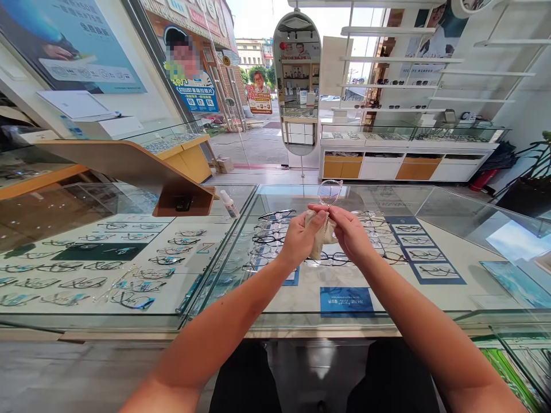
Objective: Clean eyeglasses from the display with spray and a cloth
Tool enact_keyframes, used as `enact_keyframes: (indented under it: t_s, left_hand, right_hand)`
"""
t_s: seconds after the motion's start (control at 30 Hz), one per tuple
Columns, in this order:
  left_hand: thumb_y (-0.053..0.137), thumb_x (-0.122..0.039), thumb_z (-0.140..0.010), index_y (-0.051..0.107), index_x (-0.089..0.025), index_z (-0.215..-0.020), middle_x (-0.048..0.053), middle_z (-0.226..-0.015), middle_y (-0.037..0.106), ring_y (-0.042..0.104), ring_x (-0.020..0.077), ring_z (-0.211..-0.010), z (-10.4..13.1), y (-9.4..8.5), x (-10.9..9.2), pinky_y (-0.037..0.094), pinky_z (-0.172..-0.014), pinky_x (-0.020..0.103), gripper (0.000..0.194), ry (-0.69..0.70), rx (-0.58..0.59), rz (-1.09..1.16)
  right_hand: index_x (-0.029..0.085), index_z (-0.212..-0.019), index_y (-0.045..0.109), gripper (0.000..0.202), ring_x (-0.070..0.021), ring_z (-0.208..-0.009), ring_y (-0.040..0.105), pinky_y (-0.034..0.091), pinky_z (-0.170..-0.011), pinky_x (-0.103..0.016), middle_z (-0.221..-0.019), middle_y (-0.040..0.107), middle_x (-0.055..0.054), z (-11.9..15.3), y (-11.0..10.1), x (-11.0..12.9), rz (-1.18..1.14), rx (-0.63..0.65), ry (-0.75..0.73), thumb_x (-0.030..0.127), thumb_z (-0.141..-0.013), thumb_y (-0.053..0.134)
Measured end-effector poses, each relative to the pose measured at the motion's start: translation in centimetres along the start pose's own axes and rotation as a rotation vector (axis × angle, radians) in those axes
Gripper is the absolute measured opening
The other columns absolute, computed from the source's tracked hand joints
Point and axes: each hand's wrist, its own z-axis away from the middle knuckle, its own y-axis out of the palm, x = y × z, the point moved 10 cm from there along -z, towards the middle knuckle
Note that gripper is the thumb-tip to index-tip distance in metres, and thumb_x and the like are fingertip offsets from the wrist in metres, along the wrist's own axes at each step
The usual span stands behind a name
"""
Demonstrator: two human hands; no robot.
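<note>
Over the glass display counter, my two hands meet around a pair of eyeglasses (330, 191) with a thin, pale frame. One round lens stands up above my fingers; the rest of the frame is hidden by the hands and cloth. My left hand (300, 234) is closed on a beige cloth (317, 244), which hangs below its fingers and is pressed against the glasses. Pinched at the lower part of the frame, my right hand (350, 232) touches the cloth's edge too. Beneath the hands, several eyeglasses (275, 240) lie in rows in the case.
A small white spray bottle (229, 204) stands on the glass to the left, near a brown tilted panel (124, 166). An oval mirror (300, 86) rises beyond the counter. Blue cards (346, 302) lie inside the case. More eyeglasses (84, 283) fill the left case.
</note>
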Motion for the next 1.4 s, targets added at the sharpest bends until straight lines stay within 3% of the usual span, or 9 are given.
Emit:
enact_keyframes:
  t_s: [0.27, 0.47, 0.67, 1.03, 1.4]
  left_hand:
    - [0.07, -0.081, -0.087, 0.067, -0.016, -0.077, 0.002, -0.07, 0.062, 0.05, 0.0129, -0.065, -0.2, 1.2, 0.0, 0.04, -0.062, 0.028, 0.066, -0.056, 0.149, -0.034]
    - [0.078, -0.074, -0.085, 0.062, -0.017, -0.078, -0.001, -0.071, 0.055, 0.047, 0.0119, -0.065, -0.1, 1.7, 0.5, 0.04, -0.063, 0.028, 0.059, -0.144, 0.297, 0.015]
    - [0.083, -0.065, -0.086, 0.07, -0.015, -0.101, 0.004, -0.09, 0.066, 0.057, 0.0154, -0.08, 0.6, 2.5, -0.3, 0.048, -0.074, 0.029, 0.053, -0.199, 0.489, -0.011]
    - [0.093, -0.058, -0.076, 0.07, -0.014, -0.117, 0.007, -0.095, 0.072, 0.063, 0.0156, -0.078, 0.5, 1.9, 0.3, 0.05, -0.071, 0.027, 0.064, -0.196, 0.37, -0.062]
    - [0.087, -0.065, -0.08, 0.076, -0.018, -0.099, 0.001, -0.08, 0.071, 0.06, 0.0119, -0.068, 0.0, 1.1, -0.1, 0.048, -0.065, 0.026, 0.053, -0.092, 0.163, 0.019]
  right_hand:
    - [0.029, -0.105, 0.09, 0.031, -0.0284, -0.108, 0.072, 0.054, -0.092, -0.039, -0.113, 0.085, -0.005, -0.3, -1.1, 0.1, -0.009, -0.037, 0.039, 0.05, -0.094, 0.071]
    - [0.028, -0.094, 0.09, 0.024, -0.0276, -0.109, 0.073, 0.055, -0.097, -0.039, -0.11, 0.085, -0.005, -0.6, -1.7, 0.1, -0.069, -0.067, 0.049, 0.044, -0.089, 0.074]
    - [0.026, -0.087, 0.088, 0.02, -0.0256, -0.106, 0.073, 0.055, -0.095, -0.036, -0.108, 0.085, -0.005, -0.8, -2.1, -0.3, -0.158, -0.08, 0.076, 0.043, -0.086, 0.079]
    - [0.025, -0.088, 0.087, 0.026, -0.0292, -0.114, 0.073, 0.056, -0.1, -0.04, -0.115, 0.085, -0.007, -0.6, -1.9, -0.5, -0.168, -0.092, 0.097, 0.05, -0.081, 0.086]
    - [0.031, -0.098, 0.089, 0.029, -0.0322, -0.136, 0.067, 0.051, -0.116, -0.048, -0.128, 0.083, -0.006, -0.3, -1.0, -0.2, -0.087, -0.043, 0.084, 0.056, -0.084, 0.085]
